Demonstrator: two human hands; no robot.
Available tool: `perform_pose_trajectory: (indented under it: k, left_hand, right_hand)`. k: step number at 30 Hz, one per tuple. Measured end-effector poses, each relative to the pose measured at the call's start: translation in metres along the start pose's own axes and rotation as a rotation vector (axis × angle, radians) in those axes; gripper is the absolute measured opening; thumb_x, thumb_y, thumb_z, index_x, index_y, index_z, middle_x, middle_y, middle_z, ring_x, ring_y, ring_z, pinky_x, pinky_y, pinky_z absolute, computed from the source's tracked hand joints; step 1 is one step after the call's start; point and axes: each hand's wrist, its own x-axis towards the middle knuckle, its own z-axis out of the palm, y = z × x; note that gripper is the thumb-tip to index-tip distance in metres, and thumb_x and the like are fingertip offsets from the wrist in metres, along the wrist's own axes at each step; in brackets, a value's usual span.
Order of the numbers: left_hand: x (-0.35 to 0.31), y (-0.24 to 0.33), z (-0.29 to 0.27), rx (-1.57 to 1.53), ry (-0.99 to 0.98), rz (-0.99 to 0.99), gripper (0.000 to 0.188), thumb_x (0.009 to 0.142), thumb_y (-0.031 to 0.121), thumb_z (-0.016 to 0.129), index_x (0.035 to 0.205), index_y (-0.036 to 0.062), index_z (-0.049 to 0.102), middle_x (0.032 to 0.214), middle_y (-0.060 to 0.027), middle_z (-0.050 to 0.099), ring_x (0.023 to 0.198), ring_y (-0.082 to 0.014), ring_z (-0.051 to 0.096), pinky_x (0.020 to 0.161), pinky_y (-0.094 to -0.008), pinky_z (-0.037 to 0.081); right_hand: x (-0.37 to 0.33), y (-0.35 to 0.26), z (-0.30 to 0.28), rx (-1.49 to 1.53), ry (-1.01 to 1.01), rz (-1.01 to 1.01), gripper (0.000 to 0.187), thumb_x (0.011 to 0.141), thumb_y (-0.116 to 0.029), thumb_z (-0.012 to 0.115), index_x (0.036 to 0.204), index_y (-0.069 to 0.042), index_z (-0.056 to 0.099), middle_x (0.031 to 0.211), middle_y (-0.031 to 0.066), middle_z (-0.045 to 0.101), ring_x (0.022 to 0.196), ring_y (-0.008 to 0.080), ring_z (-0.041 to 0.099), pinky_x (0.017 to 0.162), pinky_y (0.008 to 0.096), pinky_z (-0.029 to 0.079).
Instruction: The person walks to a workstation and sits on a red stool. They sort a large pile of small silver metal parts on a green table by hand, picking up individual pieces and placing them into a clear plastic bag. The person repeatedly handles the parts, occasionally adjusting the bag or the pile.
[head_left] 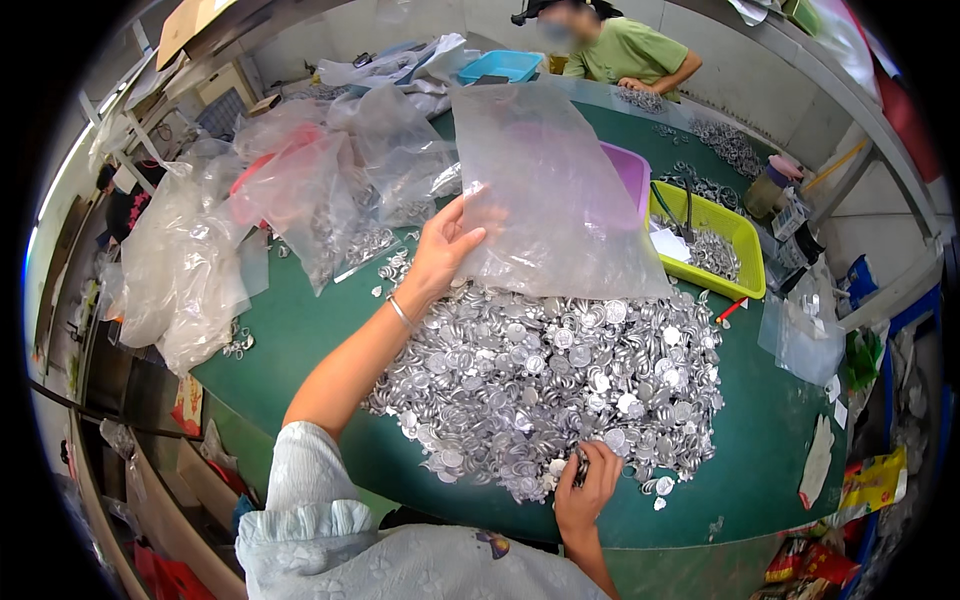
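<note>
My left hand grips the left edge of a cloudy clear plastic bag. Its fingers lie behind the film and the thumb in front. The bag stands up over the far side of a broad heap of small silver metal pieces, many of them round and coin-like. At the near edge of that heap, my right hand has its fingers curled round a few of the metal pieces. How many it holds is hidden by the fingers.
Partly behind the bag are a purple basin and a yellow-green basket with metal parts. Filled plastic bags crowd the left. A red pen and a white glove lie rightward. A person in green sits across the green table.
</note>
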Motion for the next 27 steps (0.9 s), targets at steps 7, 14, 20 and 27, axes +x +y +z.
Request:
perform_pose_trajectory:
  k: [7, 14, 20, 27]
  left_hand:
    - [-0.019, -0.026, -0.04, -0.122, 0.123, -0.215, 0.069, 0.084, -0.006, 0.055, 0.143, -0.0001, 0.02, 0.125, -0.0133, 0.051, 0.112, -0.0171, 0.053, 0.098, -0.0305, 0.043]
    - [-0.017, -0.02, -0.042, -0.338, 0.217, -0.355, 0.055, 0.09, 0.005, 0.055, 0.137, -0.004, 0.029, 0.124, -0.0108, 0.053, 0.113, -0.0178, 0.053, 0.098, -0.0316, 0.044]
    - [-0.013, -0.021, -0.038, -0.263, 0.134, -0.297, 0.053, 0.09, 0.001, 0.05, 0.14, 0.0013, 0.03, 0.126, -0.0134, 0.054, 0.114, -0.0204, 0.054, 0.099, -0.034, 0.044]
    - [-0.011, -0.006, -0.033, -0.363, 0.049, -0.245, 0.069, 0.086, -0.01, 0.043, 0.146, 0.0051, 0.013, 0.14, -0.0228, 0.037, 0.12, -0.0307, 0.049, 0.101, -0.0391, 0.043]
  right_hand:
    - [0.001, -0.004, 0.0, 0.003, 0.008, -0.013, 0.019, 0.079, 0.001, 0.059, 0.097, 0.002, 0.058, 0.098, 0.0174, 0.056, 0.087, 0.0354, 0.051, 0.077, 0.0428, 0.04]
    - [0.0, -0.002, 0.0, -0.015, 0.015, -0.02, 0.019, 0.079, -0.001, 0.06, 0.099, 0.001, 0.059, 0.099, 0.0165, 0.056, 0.087, 0.0347, 0.052, 0.075, 0.0426, 0.041]
    - [0.0, -0.001, 0.0, -0.028, 0.005, -0.029, 0.02, 0.079, -0.001, 0.06, 0.099, 0.0, 0.059, 0.099, 0.0161, 0.056, 0.087, 0.0343, 0.052, 0.075, 0.0424, 0.041]
    - [0.0, -0.001, 0.001, -0.031, 0.008, -0.029, 0.02, 0.078, 0.0, 0.06, 0.098, 0.001, 0.059, 0.099, 0.0165, 0.056, 0.088, 0.0344, 0.051, 0.076, 0.0423, 0.04]
